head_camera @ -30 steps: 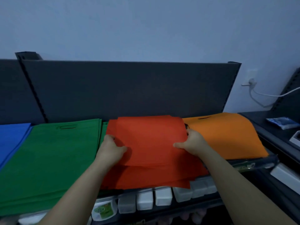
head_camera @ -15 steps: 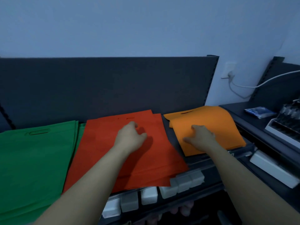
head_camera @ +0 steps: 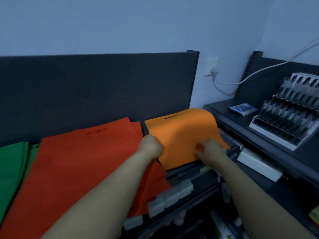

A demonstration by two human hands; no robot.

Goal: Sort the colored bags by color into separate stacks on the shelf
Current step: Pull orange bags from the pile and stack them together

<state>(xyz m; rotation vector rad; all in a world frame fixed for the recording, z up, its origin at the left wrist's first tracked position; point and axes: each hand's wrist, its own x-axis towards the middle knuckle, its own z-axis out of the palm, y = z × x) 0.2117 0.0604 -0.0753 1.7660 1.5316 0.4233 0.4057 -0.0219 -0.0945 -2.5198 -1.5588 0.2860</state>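
Gripped at frame centre by curled fingers of left hand (head_camera: 150, 147), moved off red bag (head_camera: 82, 161), and right hand (head_camera: 211, 152): orange bag (head_camera: 181, 133). Packet (head_camera: 243, 108) print at right too blurred to read.

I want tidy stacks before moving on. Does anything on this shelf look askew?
Yes. The red fabric bag stack is fanned: its near right corners splay apart and overhang the front edge of the dark shelf. The orange fabric bag stack humps up at its far right instead of lying flat.
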